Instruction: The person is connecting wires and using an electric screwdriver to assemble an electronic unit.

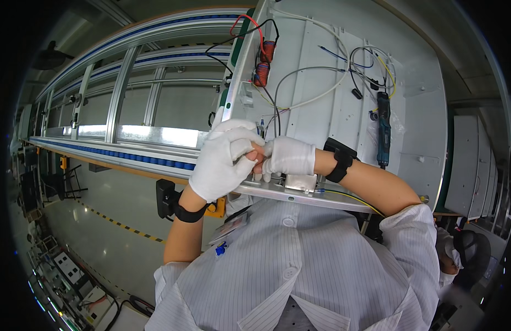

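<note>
Lengthwise, the gray cable (284,78) curves away from left hand (218,163) and right hand (288,156), fingers (243,134) bunched, grip unclear.

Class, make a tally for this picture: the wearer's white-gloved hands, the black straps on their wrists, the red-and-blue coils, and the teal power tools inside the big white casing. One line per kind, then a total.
White-gloved hands: 2 (left hand, right hand)
Black wrist straps: 2
Red-and-blue coils: 2
Teal power tools: 1
Total: 7

Two gloved hands (222,157) (290,156), two wrist straps (190,214) (338,172), two reddish bundles (269,51) (261,74), one power tool (383,129), one pale enclosure (423,105).
</note>
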The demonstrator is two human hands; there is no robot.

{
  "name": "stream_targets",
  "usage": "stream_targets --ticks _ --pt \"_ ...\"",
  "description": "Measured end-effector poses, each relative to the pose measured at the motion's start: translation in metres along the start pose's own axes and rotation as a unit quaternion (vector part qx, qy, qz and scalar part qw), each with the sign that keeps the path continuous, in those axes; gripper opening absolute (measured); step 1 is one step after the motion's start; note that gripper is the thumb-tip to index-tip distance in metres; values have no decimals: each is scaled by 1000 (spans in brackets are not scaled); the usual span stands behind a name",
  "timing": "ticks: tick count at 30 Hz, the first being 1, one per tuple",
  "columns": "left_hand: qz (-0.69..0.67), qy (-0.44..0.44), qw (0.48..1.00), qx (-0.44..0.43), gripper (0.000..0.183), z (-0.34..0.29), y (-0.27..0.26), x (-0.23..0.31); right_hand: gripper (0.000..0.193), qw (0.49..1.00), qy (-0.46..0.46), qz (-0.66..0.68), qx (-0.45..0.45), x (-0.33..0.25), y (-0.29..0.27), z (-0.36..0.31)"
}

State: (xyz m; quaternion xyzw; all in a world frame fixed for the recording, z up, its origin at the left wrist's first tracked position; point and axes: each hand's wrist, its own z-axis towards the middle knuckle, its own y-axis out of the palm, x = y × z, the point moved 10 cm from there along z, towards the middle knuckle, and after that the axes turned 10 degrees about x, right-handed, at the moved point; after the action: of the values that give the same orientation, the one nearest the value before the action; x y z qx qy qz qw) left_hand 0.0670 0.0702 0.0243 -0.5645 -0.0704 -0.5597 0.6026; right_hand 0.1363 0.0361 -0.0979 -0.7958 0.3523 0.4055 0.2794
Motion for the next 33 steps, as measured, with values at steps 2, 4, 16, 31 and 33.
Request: stream_targets --ticks 2,4,16,31,33 --pt "-4 1 1000 2 12 -1 0 0 21 1000 -5 16 7 -2 0 0" --pt "-6 2 1000 5 11 -1 1 0 21 999 16 42 6 3 1 1" --pt "4 30 1000 1 7 -2 5 1 25 999 21 17 -44 0 13 1" --pt "27 43 999 5 9 1 2 4 25 972 -136 -191 -4 -13 13 8" --pt "23 61 998 6 11 2 3 6 22 943 -183 -277 4 -27 18 5"
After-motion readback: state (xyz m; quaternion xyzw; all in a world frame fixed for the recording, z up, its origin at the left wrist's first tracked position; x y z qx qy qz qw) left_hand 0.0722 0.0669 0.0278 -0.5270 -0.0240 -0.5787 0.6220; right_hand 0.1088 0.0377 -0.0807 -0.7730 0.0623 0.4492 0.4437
